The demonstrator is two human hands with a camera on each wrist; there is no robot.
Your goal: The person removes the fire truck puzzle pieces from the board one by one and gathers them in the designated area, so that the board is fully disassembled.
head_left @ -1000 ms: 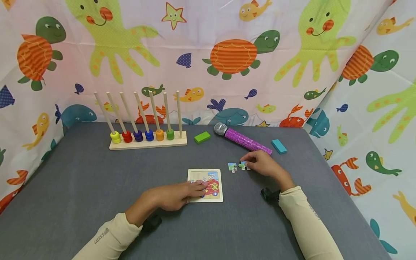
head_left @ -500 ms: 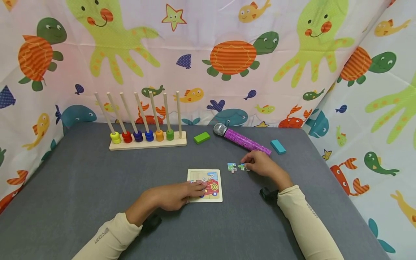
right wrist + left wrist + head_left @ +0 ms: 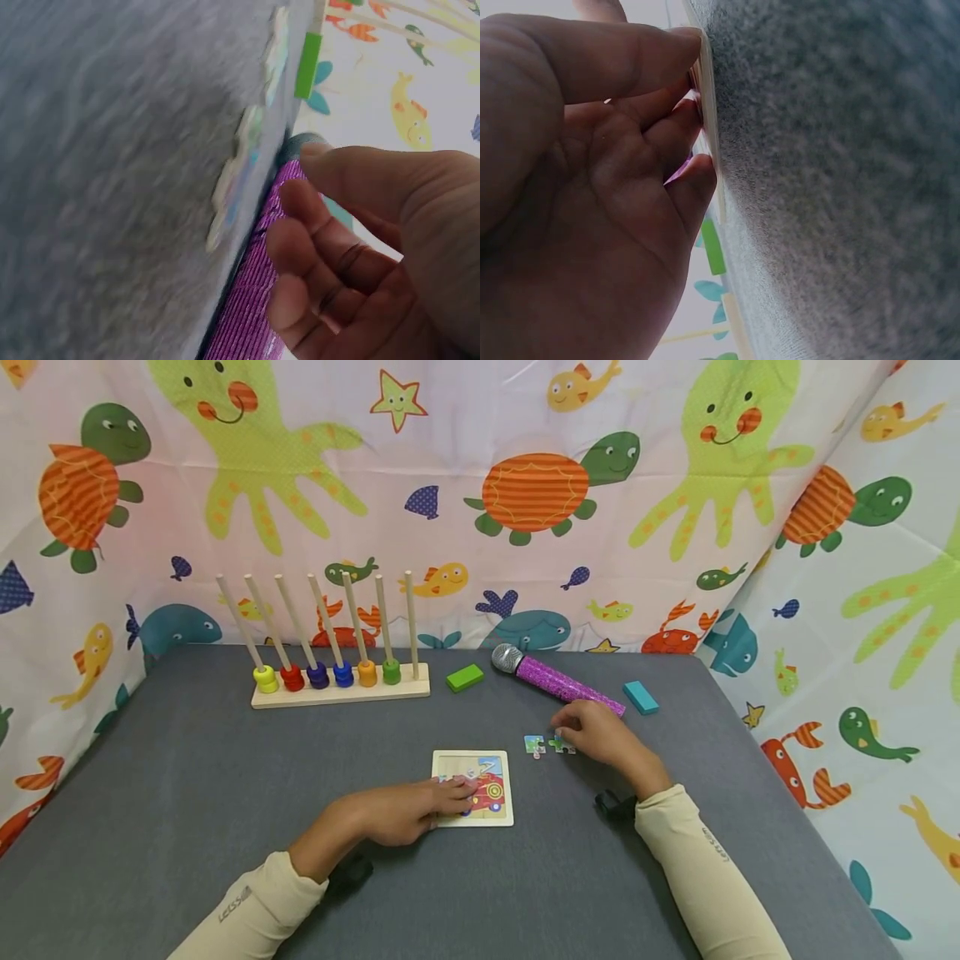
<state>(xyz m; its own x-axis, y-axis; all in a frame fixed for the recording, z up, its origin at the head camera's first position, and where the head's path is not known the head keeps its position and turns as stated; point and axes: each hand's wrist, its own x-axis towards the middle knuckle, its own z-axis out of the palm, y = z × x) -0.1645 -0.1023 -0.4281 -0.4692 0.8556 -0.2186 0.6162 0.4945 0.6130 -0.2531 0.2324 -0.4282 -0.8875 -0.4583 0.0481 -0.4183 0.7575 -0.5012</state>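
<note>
My left hand [image 3: 408, 812] rests its fingers across the left half of a small wooden jigsaw tray [image 3: 509, 810], covering part of its red vehicle picture. In the left wrist view, the thumb touches the tray's edge [image 3: 714, 124]. Right of the tray, two picture jigsaw pieces [image 3: 534, 744] lie flat side by side on the grey cloth. Just over the right-hand jigsaw piece [image 3: 559, 746] hovers my right hand [image 3: 600, 735], fingers loosely bent. The right wrist view shows a gap between its fingertips [image 3: 289, 240] and the pieces, and nothing in its grasp.
A purple glitter microphone [image 3: 562, 681] lies just behind the right hand. Farther back are a green block [image 3: 465, 677], a blue block [image 3: 641, 697] and a wooden peg stand [image 3: 341, 695] with coloured rings. A printed sea-animal curtain [image 3: 450, 543] borders the table.
My right hand has let go of the right-hand jigsaw piece and risen slightly away from it. The piece stays beside the other one. The left hand stays on the tray.
</note>
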